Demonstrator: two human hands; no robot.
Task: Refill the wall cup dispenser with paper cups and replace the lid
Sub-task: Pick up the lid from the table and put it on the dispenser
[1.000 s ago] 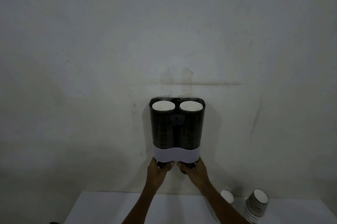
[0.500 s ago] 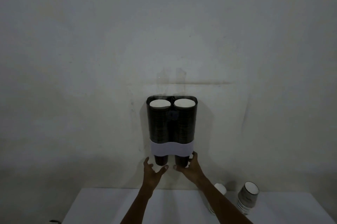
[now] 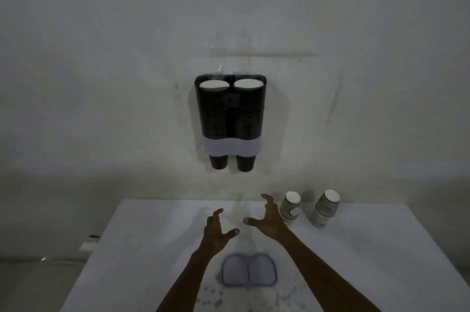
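A dark twin-tube cup dispenser (image 3: 230, 118) hangs on the wall, with a pale band near its bottom. Both tubes show white cup rims at their open tops, and one dark cup sticks out below each tube. The pale double-lobed lid (image 3: 249, 271) lies flat on the white table, between my forearms. My left hand (image 3: 216, 230) and my right hand (image 3: 268, 217) hover above the table, well below the dispenser, fingers spread and holding nothing.
Two short stacks of paper cups (image 3: 290, 207) (image 3: 326, 207) stand on the white table (image 3: 152, 248) at the back right, just right of my right hand. A bare wall fills the background. The room is dim.
Both hands have let go of the cups under the dispenser and dropped down toward the table. The view has tilted down, so the lid on the table now shows.
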